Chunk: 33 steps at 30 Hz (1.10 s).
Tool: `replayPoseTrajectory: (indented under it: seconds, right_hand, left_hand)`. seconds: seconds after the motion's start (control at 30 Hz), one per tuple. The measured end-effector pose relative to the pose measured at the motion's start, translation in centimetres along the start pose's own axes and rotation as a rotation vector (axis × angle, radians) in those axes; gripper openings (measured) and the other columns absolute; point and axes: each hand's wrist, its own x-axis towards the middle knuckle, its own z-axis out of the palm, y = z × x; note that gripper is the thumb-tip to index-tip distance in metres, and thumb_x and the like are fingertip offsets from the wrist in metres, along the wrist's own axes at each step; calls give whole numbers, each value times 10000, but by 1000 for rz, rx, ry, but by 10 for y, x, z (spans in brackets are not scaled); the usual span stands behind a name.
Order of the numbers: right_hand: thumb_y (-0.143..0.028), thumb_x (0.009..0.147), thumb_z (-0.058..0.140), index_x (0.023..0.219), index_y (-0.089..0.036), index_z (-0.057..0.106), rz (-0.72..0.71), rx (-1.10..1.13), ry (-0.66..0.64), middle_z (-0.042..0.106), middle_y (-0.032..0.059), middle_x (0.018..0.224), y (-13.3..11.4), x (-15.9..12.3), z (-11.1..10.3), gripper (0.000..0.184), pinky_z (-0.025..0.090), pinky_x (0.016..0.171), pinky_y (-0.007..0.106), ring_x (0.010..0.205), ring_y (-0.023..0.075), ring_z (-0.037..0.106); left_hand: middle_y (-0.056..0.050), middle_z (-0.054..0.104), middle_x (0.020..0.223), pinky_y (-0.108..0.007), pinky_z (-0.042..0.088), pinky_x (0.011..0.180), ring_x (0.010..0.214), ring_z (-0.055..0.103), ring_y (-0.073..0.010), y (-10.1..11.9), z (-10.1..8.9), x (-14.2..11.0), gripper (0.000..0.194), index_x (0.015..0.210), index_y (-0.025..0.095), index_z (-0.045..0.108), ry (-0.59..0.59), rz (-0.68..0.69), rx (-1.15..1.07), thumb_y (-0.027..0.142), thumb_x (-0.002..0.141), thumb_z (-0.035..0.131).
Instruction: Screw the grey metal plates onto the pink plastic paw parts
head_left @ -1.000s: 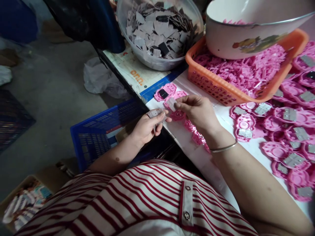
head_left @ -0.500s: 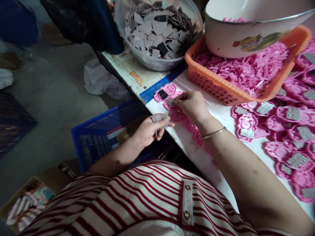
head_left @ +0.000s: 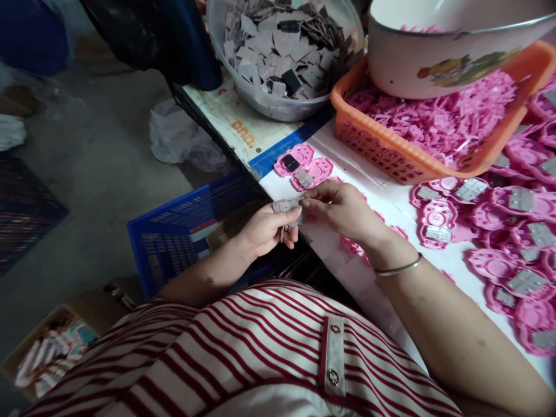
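My left hand (head_left: 271, 229) is closed around several small grey plates (head_left: 285, 205), held just off the table's edge. My right hand (head_left: 339, 208) meets it there, thumb and forefinger pinched at the end of the plates; whether it grips one of them is hidden. Just beyond my fingers lies a pink plastic casing (head_left: 319, 169) with a grey plate set in one end. Beside it rests another pink casing (head_left: 304, 154) holding a black plate (head_left: 291, 163). More pink casings (head_left: 353, 245) run in a row under my right wrist, partly covered.
A clear bowl (head_left: 278, 110) of loose plates stands at the back. An orange basket (head_left: 391, 156) of small pink parts carries an enamel basin (head_left: 399, 69). Pink casings with grey plates are heaped at right (head_left: 495, 263). A blue crate (head_left: 143, 249) sits below the table edge.
My right hand has drawn back from the second pink casing to the plates in my left hand. A grey plate now lies in that casing, uncovered by my fingers.
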Motion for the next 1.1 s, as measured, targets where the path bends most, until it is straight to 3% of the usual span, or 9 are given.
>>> replayPoseTrajectory:
  seconds: [0.1, 0.2, 0.3, 0.53, 0.77, 0.93, 1.03, 1.1]
  right_hand:
    - [-415, 788, 677, 795, -158, 693, 19, 103, 57, 668, 11, 655, 6, -5, 0, 257, 448, 590, 250, 581, 102, 558]
    - [-428, 784, 684, 798, -162, 660, 34, 172, 98, 668, 1, 662, 9, -11, 0, 268, 401, 531, 229, 521, 70, 490]
    - [-381, 786, 682, 769, -157, 644, 54, 204, 107, 672, -2, 661, 8, -16, 2, 227, 337, 473, 219, 472, 48, 433]
    - [-296, 784, 675, 790, -154, 652, 75, 231, 140, 653, -26, 654, 4, -24, 0, 144, 314, 429, 198, 465, 34, 435]
    - [-270, 774, 695, 810, -134, 713, 111, 183, 68, 596, -23, 585, 0, -23, -6, 142, 307, 394, 184, 459, 44, 434]
    - [-401, 761, 736, 818, -153, 660, 80, 269, 176, 592, -23, 642, 4, -20, 13, 266, 348, 383, 201, 482, 64, 474]
    - [-485, 740, 752, 750, -156, 640, 45, 305, 228, 590, -17, 644, 9, -20, 21, 347, 377, 427, 210, 512, 68, 490]
    - [-531, 754, 725, 779, -167, 651, 8, 323, 284, 612, -14, 672, 10, -19, 18, 371, 402, 479, 213, 544, 69, 501]
  left_hand:
    - [17, 588, 497, -168, 443, 340, 383, 537, -102, -2, 1, 0, 416, 823, 142, 609, 28, 22, -19, 432, 664, 861]
    - [39, 584, 553, -162, 456, 352, 415, 559, -91, -4, 1, 1, 389, 826, 154, 594, 61, 57, -35, 416, 692, 849]
    - [58, 576, 597, -157, 465, 355, 434, 561, -76, -5, 2, 2, 414, 843, 160, 598, 85, 84, -42, 420, 670, 870]
    - [48, 630, 687, -148, 437, 347, 435, 540, -52, -6, 1, 2, 452, 922, 163, 630, 154, 164, -33, 456, 668, 862]
    - [76, 542, 484, -158, 403, 333, 361, 474, -64, -8, 6, 4, 398, 935, 141, 681, 158, 281, 116, 386, 673, 853]
    - [87, 568, 537, -148, 373, 330, 356, 448, -39, -14, 13, 11, 345, 907, 160, 649, 250, 396, 70, 371, 694, 820]
    - [101, 532, 500, -150, 362, 322, 349, 444, -45, -14, 15, 12, 346, 901, 160, 639, 260, 408, 52, 368, 694, 823]
    - [77, 595, 558, -154, 367, 320, 357, 453, -44, -12, 15, 10, 367, 919, 154, 635, 250, 398, 42, 371, 693, 824]
